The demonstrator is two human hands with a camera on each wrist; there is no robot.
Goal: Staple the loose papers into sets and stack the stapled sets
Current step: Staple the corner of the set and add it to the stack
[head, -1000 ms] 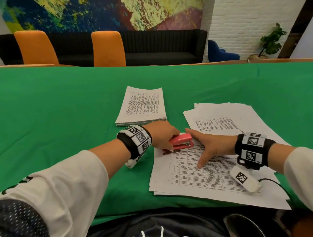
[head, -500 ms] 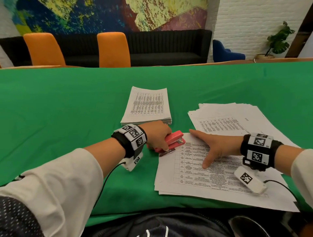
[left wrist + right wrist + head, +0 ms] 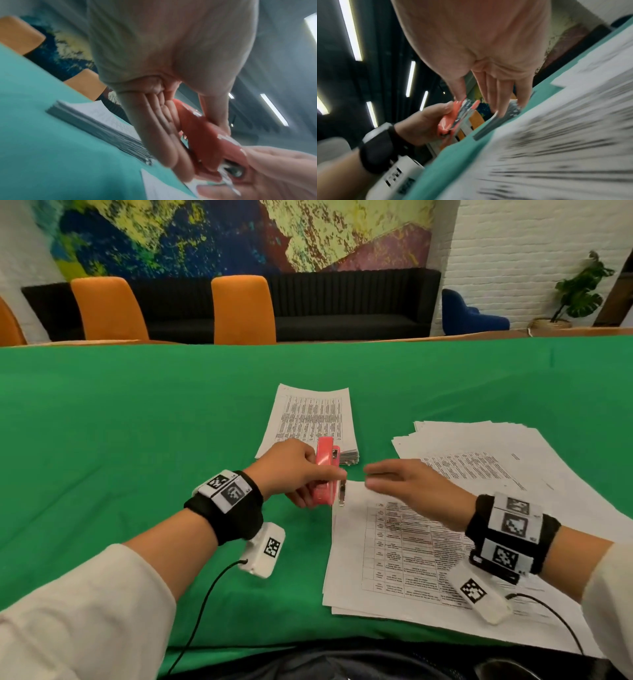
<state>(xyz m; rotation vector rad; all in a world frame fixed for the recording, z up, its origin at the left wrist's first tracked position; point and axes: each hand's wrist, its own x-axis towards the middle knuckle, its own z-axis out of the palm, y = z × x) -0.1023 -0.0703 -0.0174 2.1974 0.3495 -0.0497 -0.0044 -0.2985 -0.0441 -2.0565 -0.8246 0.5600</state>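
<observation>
Our left hand (image 3: 294, 470) holds the pink stapler (image 3: 325, 474) lifted off the table, stood nearly on end, fingers curled round its body and thumb on its top; the metal base hangs a little apart from the pink arm. It hovers just at 10 o'clock of the nearest set of printed sheets (image 3: 404, 549), right above that set's top-left corner. Our right hand (image 3: 407, 484) floats at 3 o'clock of the stapler with fingers straight and relaxed, holding nothing; whether its fingertips touch the stapler we cannot tell through the blur.

We judge the stapler light, stiff and smooth, best gripped across its middle so the mouth stays free. The sheets will be light, limp and quick to slide on each other, so we would press them flat near the corner before biting.

At 12 o'clock lies a neat stack of sets (image 3: 313, 422); at 2 o'clock a fanned pile of loose papers (image 3: 486, 446), all on the green tablecloth (image 3: 137, 440). Orange chairs (image 3: 243, 309) stand beyond.
</observation>
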